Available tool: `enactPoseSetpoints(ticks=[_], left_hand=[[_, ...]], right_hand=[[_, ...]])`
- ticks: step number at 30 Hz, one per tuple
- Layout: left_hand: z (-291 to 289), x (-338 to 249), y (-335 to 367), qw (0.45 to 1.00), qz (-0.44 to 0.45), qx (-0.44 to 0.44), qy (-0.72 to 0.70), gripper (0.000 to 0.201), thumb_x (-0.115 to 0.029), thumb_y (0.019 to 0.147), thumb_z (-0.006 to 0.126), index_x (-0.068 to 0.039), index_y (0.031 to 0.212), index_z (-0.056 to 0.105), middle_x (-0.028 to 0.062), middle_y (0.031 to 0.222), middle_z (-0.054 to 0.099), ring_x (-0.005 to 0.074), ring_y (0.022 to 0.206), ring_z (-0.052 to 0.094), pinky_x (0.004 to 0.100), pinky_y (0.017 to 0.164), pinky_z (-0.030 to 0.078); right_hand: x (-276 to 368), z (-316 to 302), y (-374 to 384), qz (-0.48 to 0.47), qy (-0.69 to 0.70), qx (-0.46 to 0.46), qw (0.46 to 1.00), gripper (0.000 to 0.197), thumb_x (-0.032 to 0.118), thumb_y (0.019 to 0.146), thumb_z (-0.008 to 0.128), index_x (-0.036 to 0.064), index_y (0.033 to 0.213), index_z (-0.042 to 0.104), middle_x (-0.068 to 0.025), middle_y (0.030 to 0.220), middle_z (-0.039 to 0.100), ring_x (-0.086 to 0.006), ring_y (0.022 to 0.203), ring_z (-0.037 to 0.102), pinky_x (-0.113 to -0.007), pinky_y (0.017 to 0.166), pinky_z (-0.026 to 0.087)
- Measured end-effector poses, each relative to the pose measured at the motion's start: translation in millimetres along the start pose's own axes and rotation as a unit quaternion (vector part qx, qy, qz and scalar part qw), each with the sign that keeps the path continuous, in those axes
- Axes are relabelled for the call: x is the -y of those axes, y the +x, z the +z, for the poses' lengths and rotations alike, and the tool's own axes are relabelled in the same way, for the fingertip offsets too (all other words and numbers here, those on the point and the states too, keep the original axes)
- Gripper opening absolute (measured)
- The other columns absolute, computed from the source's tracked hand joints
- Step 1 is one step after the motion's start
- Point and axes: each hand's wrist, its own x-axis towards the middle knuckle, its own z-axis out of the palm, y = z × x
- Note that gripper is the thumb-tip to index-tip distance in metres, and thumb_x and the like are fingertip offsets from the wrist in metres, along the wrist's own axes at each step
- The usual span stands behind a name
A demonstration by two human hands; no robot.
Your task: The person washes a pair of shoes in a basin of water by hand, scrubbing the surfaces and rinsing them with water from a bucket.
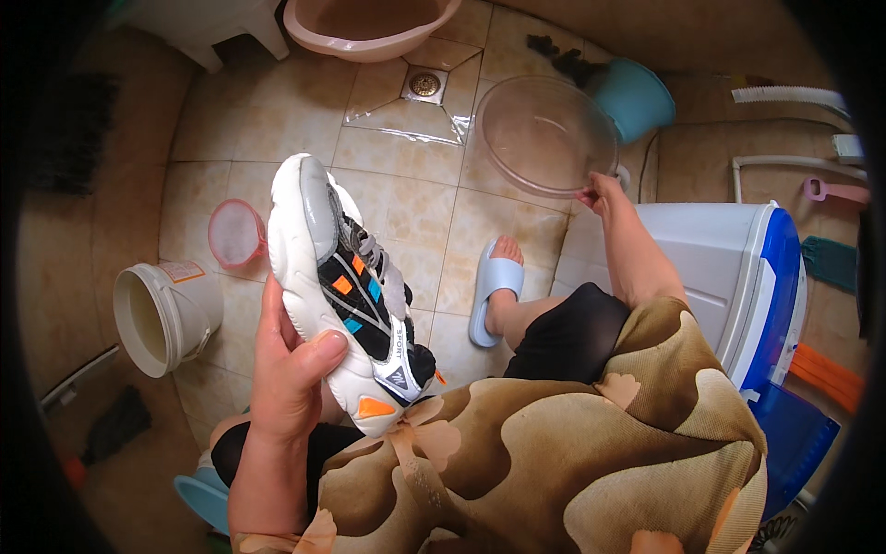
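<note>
My left hand (pixel 288 374) is closed round the thick white sole of a sneaker (pixel 360 291), the thumb pressed on the sole near the heel. Black mesh, grey trim, and orange and blue patches cover the upper. The sneaker's toe points away from me, and its heel sits just above my brown patterned clothing (pixel 554 462). Farther off to the right, my right hand (pixel 604 191) pinches the near rim of a clear round plastic basin (pixel 546 138). Whether this basin rests on the tiles or is raised a little, I cannot tell.
A pink basin (pixel 369 46) lies beyond the floor drain (pixel 425 86). At left stand a white bucket (pixel 138 319) and a small pink tub (pixel 236 233) with whitish contents. To the right are a light blue bucket (pixel 637 100) and a white-and-blue washing machine (pixel 711 254).
</note>
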Motion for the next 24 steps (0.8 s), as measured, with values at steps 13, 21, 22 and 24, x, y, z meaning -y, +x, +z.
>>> enactPoseSetpoints(ticks=[13, 21, 22, 24], left_hand=[[-1, -3, 11, 0.997, 0.05, -0.02, 0.06, 0.09, -0.016, 0.073, 0.07, -0.002, 0.146, 0.019, 0.0149, 0.133, 0.045, 0.0246, 0.123, 0.046, 0.0366, 0.104, 0.036], [-11, -1, 19, 0.982, 0.098, 0.157, -0.04, 0.082, -0.031, 0.074, 0.07, 0.001, 0.139, 0.031, 0.015, 0.128, 0.052, 0.0246, 0.114, 0.055, 0.0369, 0.097, 0.045], [-8, -4, 18, 0.975, 0.11, 0.187, -0.042, 0.081, -0.036, 0.075, 0.069, 0.003, 0.137, 0.034, 0.0173, 0.124, 0.056, 0.0273, 0.108, 0.061, 0.0391, 0.092, 0.052], [1, -10, 9, 0.964, 0.108, 0.228, -0.083, 0.081, -0.036, 0.073, 0.068, 0.002, 0.137, 0.036, 0.0176, 0.125, 0.056, 0.0281, 0.109, 0.061, 0.0403, 0.094, 0.051]], right_hand=[[43, 43, -13, -0.145, 0.15, 0.0, 0.978, 0.034, 0.026, 0.092, 0.058, 0.0066, 0.12, 0.051, -0.0112, 0.106, 0.062, -0.0214, 0.085, 0.062, -0.037, 0.077, 0.054], [108, 105, -257, -0.172, -0.059, 0.46, 0.869, 0.061, 0.045, 0.092, 0.056, 0.0061, 0.136, 0.041, -0.015, 0.123, 0.059, -0.0205, 0.103, 0.06, -0.039, 0.086, 0.051], [104, 111, -290, -0.194, -0.084, 0.484, 0.849, 0.065, 0.047, 0.09, 0.057, 0.0051, 0.137, 0.04, -0.0161, 0.121, 0.059, -0.0192, 0.1, 0.061, -0.039, 0.084, 0.052], [87, 120, -339, -0.214, -0.156, 0.487, 0.832, 0.08, 0.06, 0.083, 0.06, 0.0072, 0.139, 0.039, -0.0153, 0.118, 0.059, -0.0189, 0.097, 0.06, -0.04, 0.082, 0.052]])
